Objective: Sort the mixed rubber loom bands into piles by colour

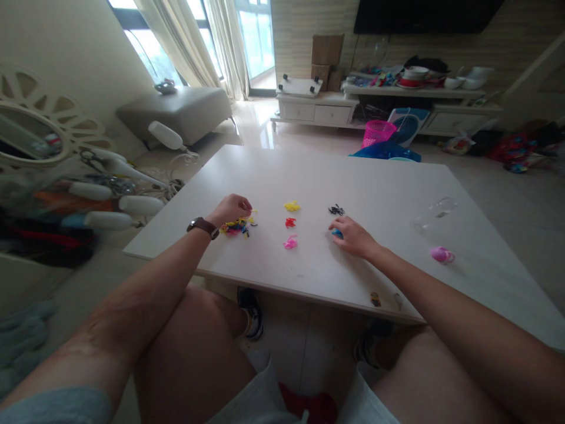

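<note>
A yellow piece [255, 211] is pinched by the left hand [238, 207]; blue pieces [337, 233] under the right hand [351, 235], its grip unclear, could be scattered by brushing fingers.

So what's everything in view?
table: one, white, foreground
mixed heap: one, multicoloured, table's left
yellow heap: one, yellow, centre
red heap: one, red, centre
pink heap: one, pink, centre
black heap: one, black, centre
blue heap: one, blue, centre
clear container: one, colourless, table's right
pink item: one, pink, table's right
cardboard boxes: three, brown, back
television: one, black, wall
basket: one, pink, behind table
other items: many, mixed, background
left grip: one, by mixed heap
right grip: one, by blue heap
</note>
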### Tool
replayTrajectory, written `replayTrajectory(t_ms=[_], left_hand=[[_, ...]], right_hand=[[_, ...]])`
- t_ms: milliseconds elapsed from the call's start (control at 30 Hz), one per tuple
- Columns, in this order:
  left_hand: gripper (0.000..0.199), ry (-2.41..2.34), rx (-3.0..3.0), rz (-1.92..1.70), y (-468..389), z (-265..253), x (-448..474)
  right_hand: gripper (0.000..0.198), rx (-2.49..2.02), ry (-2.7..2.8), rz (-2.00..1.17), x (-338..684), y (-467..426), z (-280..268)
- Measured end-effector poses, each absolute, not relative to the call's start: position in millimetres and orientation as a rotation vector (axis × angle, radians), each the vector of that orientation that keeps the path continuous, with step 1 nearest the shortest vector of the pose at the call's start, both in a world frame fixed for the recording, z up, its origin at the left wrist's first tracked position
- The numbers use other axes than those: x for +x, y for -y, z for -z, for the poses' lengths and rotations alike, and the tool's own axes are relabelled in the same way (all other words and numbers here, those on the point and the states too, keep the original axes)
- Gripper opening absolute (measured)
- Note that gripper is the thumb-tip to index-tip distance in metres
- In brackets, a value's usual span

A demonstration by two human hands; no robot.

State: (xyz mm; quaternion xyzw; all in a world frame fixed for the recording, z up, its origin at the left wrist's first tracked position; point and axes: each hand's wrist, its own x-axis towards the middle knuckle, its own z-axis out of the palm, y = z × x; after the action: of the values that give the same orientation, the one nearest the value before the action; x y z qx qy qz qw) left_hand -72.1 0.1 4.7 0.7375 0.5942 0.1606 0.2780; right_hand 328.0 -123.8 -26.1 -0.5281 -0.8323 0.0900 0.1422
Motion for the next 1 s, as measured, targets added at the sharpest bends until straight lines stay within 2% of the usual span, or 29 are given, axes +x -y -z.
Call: replayTrajectory(t_ms=[533, 1000], left_hand=[[0.016, -1.568, 2.022, -0.337, 1.0, 3.2, -63.1], [0.027, -1.673, 2.074, -0.26, 6.3, -1.2, -56.5]], right_hand=[[0.019, -1.522, 2.397, -0.28, 328.0, 124.3, 25.9], [0.02, -1.503, 2.399, -0.269, 328.3, 123.7, 26.7]])
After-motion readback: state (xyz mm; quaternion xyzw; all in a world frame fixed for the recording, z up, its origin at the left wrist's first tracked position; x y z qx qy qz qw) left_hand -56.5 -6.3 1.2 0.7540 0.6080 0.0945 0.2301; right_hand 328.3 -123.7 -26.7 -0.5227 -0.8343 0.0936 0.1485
